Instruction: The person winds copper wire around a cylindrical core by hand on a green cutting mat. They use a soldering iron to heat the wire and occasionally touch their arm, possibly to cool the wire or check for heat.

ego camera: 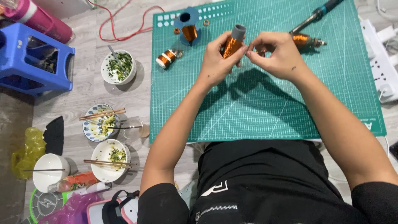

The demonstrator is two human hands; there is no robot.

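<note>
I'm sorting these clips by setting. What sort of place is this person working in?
Probably a home floor used as a makeshift electronics workbench. A green cutting mat lies on wood-look flooring, with copper wire coils and a soldering iron on it, while used food bowls with chopsticks sit alongside.

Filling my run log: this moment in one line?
left hand: holds copper coil | right hand: fingers pinched beside coil | green mat beneath

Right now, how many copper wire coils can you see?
4: one in the left hand as coil, one on the blue spool, one lying mat-left, one behind the right hand at. Others may be hidden.
</note>
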